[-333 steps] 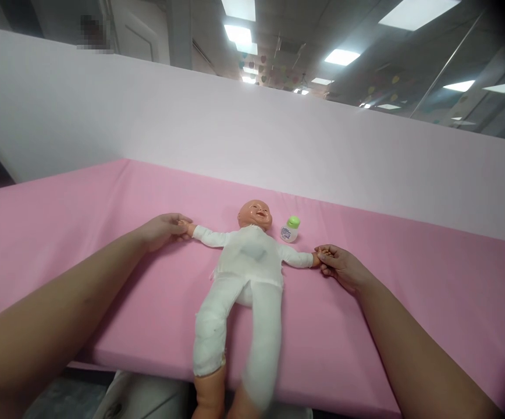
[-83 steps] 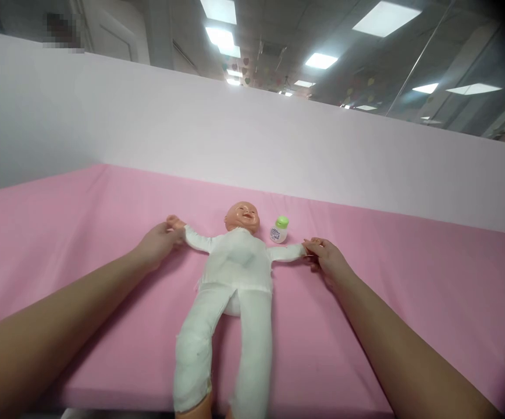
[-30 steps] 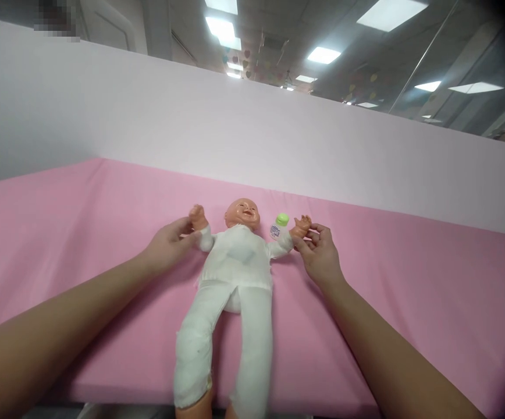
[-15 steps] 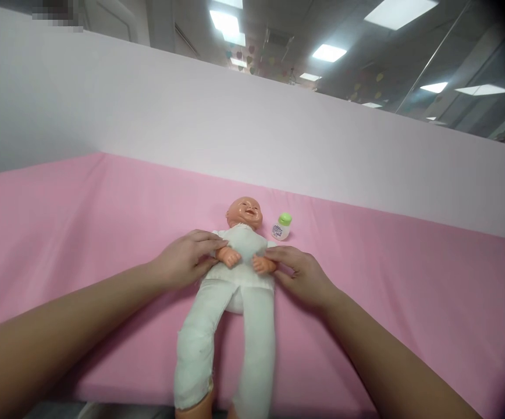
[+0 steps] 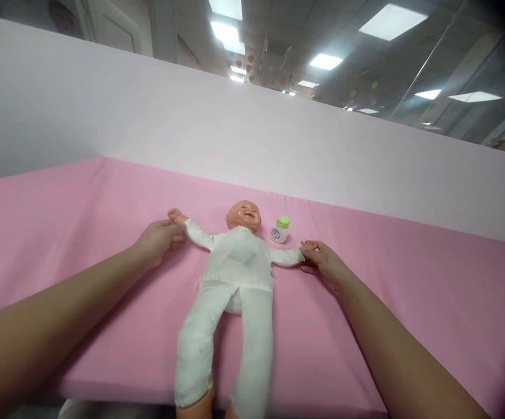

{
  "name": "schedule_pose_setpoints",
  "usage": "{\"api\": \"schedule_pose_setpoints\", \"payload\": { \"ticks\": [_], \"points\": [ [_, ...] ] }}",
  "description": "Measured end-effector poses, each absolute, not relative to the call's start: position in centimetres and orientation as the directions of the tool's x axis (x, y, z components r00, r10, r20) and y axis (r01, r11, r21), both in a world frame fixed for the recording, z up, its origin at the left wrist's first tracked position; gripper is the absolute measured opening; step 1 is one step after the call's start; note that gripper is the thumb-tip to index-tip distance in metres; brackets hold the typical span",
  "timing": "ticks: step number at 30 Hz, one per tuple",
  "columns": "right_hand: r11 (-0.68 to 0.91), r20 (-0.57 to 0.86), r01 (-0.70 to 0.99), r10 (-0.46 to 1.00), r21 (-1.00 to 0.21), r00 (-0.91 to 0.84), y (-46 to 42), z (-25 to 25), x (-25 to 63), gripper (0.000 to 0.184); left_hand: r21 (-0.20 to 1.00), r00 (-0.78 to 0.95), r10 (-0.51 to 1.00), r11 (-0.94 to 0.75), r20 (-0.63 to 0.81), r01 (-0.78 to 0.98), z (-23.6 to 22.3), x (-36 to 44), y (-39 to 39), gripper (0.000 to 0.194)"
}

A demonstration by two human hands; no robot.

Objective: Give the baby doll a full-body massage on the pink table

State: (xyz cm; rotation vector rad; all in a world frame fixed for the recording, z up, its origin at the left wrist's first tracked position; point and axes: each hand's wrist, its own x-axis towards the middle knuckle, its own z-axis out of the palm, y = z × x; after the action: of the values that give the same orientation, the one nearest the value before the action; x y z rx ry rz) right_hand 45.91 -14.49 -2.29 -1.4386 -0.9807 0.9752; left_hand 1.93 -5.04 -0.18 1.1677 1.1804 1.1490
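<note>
A baby doll (image 5: 239, 262) with a white cloth body lies on its back, its head away from me and its arms spread to both sides. My left hand (image 5: 162, 240) is closed around the doll's arm at the wrist, on the left of the view. On the other side, my right hand (image 5: 324, 262) grips the doll's other hand and wrist between thumb and fingers. Beside the doll's head stands a small clear bottle (image 5: 280, 231) with a green cap, a little beyond my right hand.
Pink padded sheeting (image 5: 409, 279) covers the surface under the doll, and its front edge runs along the bottom of the view. A white wall panel (image 5: 278, 139) rises behind it. Above that, glass shows ceiling lights.
Both hands have moved outward, drawing the doll's arms from over its chest out to the sides. The doll's body and the bottle stay in place.
</note>
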Motion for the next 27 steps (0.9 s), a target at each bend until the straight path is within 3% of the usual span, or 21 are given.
{"api": "schedule_pose_setpoints", "payload": {
  "ticks": [2,4,8,10,12,15,17,19,24,27],
  "points": [
    [-0.142,-0.115,0.076,0.953,-0.987,0.281,-14.5,-2.5,46.3,0.051,0.997,0.065,0.995,0.074,-0.072,-0.026,-0.1,1.7,-4.9,0.043],
    [-0.101,-0.070,0.089,0.952,-0.991,0.299,-14.5,-2.5,46.1,0.055,1.000,0.090,0.996,0.030,-0.029,-0.010,0.0,1.8,-5.2,0.045],
    [0.179,0.257,0.237,0.899,-0.955,0.355,-15.0,-1.7,44.2,0.067,0.969,0.143,0.969,-0.219,0.202,0.116,0.5,2.8,-6.7,0.043],
    [0.305,0.417,0.351,0.854,-0.885,0.311,-15.8,-1.1,42.5,0.064,0.904,0.211,0.928,-0.354,0.308,0.239,0.9,3.5,-7.8,0.043],
    [0.380,0.510,0.466,0.839,-0.799,0.190,-16.9,-0.6,40.5,0.050,0.787,0.337,0.854,-0.505,0.396,0.355,1.0,4.3,-8.8,0.042],
    [0.504,0.564,0.628,0.817,-0.593,-0.123,-18.3,-0.1,38.0,0.027,0.486,0.579,0.637,-0.768,0.509,0.418,0.6,5.1,-9.7,0.039],
    [0.597,0.566,0.646,0.770,-0.476,-0.294,-18.7,-0.3,37.0,0.026,0.314,0.683,0.508,-0.861,0.525,0.400,0.2,5.4,-9.8,0.040],
    [0.645,0.561,0.633,0.739,-0.429,-0.372,-18.7,-0.6,36.7,0.033,0.234,0.726,0.464,-0.885,0.507,0.403,-0.1,5.4,-9.6,0.043],
    [0.628,0.561,0.656,0.747,-0.419,-0.357,-18.5,-1.2,36.8,0.037,0.234,0.738,0.490,-0.871,0.464,0.431,0.0,5.3,-9.6,0.042],
    [0.502,0.512,0.653,0.836,-0.567,-0.198,-18.1,-1.2,37.0,0.030,0.349,0.683,0.567,-0.823,0.460,0.448,0.4,5.2,-9.6,0.039]
  ]
}}
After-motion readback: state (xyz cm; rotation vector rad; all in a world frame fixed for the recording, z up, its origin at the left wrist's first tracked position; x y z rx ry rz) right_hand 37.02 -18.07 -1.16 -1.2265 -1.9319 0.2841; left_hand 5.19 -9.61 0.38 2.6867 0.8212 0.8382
